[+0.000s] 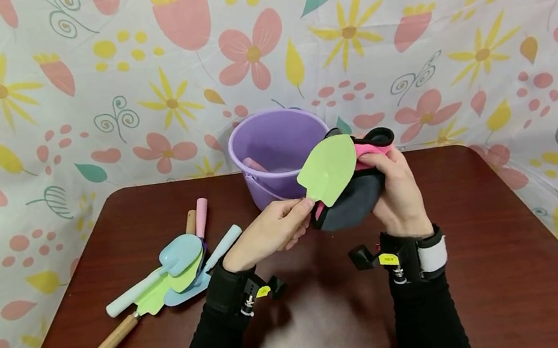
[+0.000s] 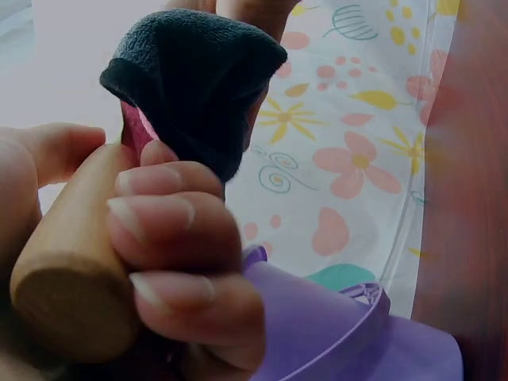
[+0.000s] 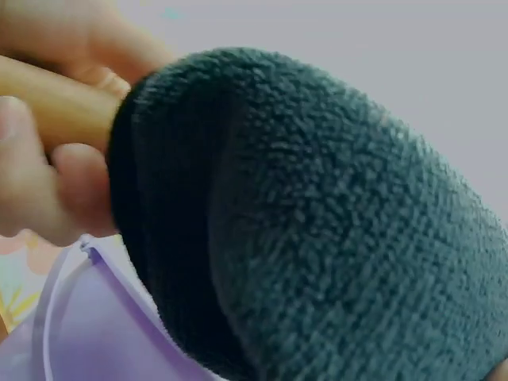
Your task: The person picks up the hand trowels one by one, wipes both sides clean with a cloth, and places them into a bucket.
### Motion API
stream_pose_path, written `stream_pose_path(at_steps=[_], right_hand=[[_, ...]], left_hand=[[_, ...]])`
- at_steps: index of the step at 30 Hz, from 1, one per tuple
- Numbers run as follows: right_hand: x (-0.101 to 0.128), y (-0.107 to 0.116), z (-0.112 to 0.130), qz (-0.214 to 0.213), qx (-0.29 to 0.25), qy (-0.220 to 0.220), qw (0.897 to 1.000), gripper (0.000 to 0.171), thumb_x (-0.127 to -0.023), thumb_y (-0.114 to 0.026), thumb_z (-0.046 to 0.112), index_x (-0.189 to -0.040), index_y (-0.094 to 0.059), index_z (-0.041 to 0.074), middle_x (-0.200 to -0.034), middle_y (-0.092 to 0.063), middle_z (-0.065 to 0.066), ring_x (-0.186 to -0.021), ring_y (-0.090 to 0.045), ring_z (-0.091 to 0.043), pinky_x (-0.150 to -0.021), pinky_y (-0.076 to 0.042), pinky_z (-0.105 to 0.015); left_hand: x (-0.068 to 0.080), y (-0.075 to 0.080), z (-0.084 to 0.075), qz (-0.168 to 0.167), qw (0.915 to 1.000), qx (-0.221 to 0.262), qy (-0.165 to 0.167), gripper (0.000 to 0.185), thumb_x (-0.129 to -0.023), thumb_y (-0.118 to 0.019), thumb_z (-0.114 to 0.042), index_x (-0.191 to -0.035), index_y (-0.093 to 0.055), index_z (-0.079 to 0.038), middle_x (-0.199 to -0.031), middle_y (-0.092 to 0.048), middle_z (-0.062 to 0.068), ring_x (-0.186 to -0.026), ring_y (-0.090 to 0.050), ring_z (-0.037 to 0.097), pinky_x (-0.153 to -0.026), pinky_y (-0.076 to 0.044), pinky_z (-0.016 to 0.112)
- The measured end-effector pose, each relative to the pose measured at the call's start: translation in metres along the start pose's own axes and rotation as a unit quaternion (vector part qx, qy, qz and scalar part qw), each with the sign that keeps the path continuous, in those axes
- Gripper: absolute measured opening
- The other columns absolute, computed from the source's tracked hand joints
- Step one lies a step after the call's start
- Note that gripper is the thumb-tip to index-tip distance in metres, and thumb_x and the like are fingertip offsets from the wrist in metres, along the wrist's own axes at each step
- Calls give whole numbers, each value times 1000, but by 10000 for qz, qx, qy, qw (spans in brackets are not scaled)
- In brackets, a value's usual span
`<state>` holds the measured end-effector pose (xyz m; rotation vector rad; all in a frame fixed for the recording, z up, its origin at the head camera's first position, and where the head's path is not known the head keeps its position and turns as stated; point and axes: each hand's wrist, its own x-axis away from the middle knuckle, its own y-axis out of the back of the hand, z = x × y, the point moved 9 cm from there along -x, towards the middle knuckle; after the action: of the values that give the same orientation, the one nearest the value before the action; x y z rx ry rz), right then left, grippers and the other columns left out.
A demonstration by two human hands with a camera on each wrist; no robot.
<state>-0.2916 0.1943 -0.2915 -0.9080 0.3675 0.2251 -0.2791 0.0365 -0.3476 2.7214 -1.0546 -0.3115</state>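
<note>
My left hand grips the wooden handle of a small garden trowel with a light green blade. The blade tilts up and to the right, over a dark grey fuzzy cloth mitt with pink and black parts. My right hand holds this mitt from its right side, thumb on the pink part. In the right wrist view the grey cloth fills most of the picture and hides the blade. Both hands are raised just in front of the purple bucket.
A pink piece shows inside the bucket. At the left of the brown table lies a pile of several garden tools, among them a light blue trowel, a wooden handle and a pink handle. A flowered cloth hangs behind.
</note>
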Motion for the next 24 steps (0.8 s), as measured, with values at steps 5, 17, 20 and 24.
stream_pose_path(at_steps=[5, 17, 20, 24], right_hand=[[0, 5, 14, -115, -288, 336, 9990, 17, -97, -34, -15, -104, -48, -10, -103, -57, -21, -95, -59, -30, -86, -49, -35], [3, 12, 32, -315, -346, 654, 9968, 17, -95, -34, -17, -98, -49, -9, -96, -55, -18, -92, -57, -28, -82, -49, -33], [3, 7, 30, -187, -130, 509, 9984, 20, -96, -32, -16, -100, -50, -9, -97, -54, -17, -92, -55, -27, -83, -49, -32], [3, 0, 22, 18, 116, 201, 9997, 21, -96, -31, -16, -101, -51, -10, -98, -54, -17, -91, -55, -27, -81, -50, -32]], left_hand=[[0, -1, 5, 150, 9996, -181, 144, 55, -103, -42, -50, -73, -50, -4, -58, -39, 8, -47, -37, 25, -45, -28, 31], [0, 15, 3, -643, 9944, -836, 80, 51, -99, -47, -55, -74, -50, -11, -61, -41, 5, -49, -39, 22, -51, -34, 30], [0, 20, 1, -962, 9900, -1028, 3, 50, -98, -48, -57, -72, -48, -14, -63, -41, 3, -52, -38, 19, -53, -33, 29], [1, 27, -4, -1405, 9837, -1108, -190, 50, -98, -47, -57, -74, -47, -14, -64, -38, 3, -55, -39, 17, -55, -31, 28]])
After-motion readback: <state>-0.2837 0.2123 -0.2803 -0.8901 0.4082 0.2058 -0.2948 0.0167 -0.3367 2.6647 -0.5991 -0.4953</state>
